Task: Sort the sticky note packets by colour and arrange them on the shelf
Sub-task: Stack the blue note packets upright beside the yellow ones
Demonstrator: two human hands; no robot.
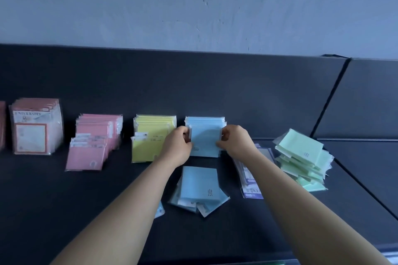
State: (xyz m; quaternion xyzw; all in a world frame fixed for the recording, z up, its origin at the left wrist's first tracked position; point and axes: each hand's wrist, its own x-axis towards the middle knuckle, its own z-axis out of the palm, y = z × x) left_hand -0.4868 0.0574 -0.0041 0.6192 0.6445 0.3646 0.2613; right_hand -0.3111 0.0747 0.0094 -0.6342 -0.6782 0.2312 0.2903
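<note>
In the middle of the frame, the left hand [178, 144] pinches the left edge of the front blue packet [205, 143], and the right hand [234, 140] pinches its right edge. Both hands have fingers curled tight on it. It stands in the blue row [204, 121] on the dark shelf [237, 92]. Just below lies a loose blue pile [200, 187]. To the left stand the yellow row [150, 137], pink row [94, 142] and red packets [36, 127]. At the right lie a purple pile [251, 178] and a green pile [301, 157].

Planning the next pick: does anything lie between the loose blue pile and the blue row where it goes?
Nothing visible: only bare dark shelf separates the loose blue pile from the blue row.
</note>
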